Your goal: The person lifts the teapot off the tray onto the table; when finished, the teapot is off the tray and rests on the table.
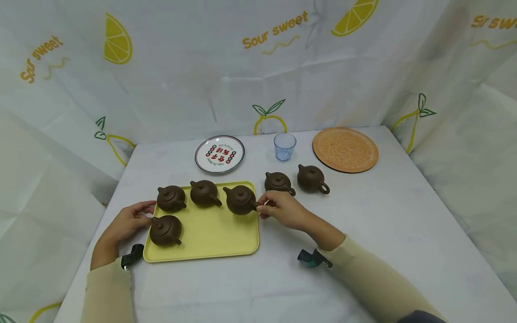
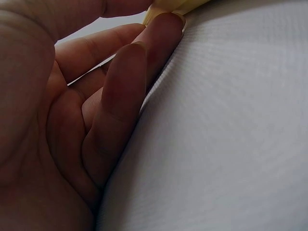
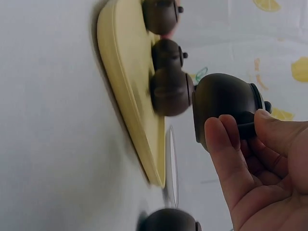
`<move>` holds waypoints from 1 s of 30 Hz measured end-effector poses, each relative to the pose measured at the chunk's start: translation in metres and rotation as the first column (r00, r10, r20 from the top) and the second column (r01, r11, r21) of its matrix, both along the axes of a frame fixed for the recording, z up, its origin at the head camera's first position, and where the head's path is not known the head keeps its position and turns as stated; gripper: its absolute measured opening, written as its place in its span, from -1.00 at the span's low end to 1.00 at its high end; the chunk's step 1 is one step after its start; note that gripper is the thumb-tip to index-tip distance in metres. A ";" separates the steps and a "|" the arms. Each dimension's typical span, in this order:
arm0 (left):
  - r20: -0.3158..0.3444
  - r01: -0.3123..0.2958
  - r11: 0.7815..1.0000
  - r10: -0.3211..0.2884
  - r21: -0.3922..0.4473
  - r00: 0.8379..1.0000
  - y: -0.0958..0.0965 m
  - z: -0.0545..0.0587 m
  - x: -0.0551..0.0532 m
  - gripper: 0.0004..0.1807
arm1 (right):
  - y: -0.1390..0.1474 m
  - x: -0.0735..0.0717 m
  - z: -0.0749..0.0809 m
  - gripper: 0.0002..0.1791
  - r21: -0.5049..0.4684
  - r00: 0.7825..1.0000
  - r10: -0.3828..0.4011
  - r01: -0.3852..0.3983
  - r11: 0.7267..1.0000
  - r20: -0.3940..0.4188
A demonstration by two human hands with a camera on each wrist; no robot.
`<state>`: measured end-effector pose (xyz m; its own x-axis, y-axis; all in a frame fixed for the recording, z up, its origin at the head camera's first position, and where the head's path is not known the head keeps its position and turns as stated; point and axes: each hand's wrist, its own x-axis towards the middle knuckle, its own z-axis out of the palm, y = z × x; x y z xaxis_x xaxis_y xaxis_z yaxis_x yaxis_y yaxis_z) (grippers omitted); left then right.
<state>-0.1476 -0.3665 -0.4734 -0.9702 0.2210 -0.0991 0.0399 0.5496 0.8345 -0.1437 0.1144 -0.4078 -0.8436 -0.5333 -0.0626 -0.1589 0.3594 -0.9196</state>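
- one brown teapot [image 1: 240,200] was over the back right part of the yellow tray [image 1: 216,240], spout aimed toward the back left
- the right hand [image 1: 284,210] had it pinched by the handle [image 3: 245,130], thumb on one side and fingers on the other
- from the right wrist view there was a gap between its base and the tray, so it looked lifted a bit
- the left hand [image 1: 124,224] was at the tray's left edge, fingers loosely bent and apart from the thumb, tips touching the rim
- three similar pots stood on the tray: a back left pot [image 1: 171,198] just beside the left fingers, a middle pot [image 1: 203,193] along the back, and a front left pot [image 1: 166,230] close to the left thumb
- two others sat on the white table [image 1: 387,251] past the tray's right side: a near pot [image 1: 278,181] just behind the right hand, and a far pot [image 1: 310,178] further right
- behind all that: a white plate [image 1: 220,154] with red lettering, a clear blue cup [image 1: 284,147], and a round orange mat [image 1: 345,150]
- the person wore beige sleeves [image 1: 363,273]
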 end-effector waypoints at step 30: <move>-0.016 0.007 1.000 -0.008 -0.006 1.000 -0.001 -0.002 -0.002 -0.37 | 0.120 -0.012 0.023 -0.69 0.126 0.958 -0.278 0.285 0.950 -0.076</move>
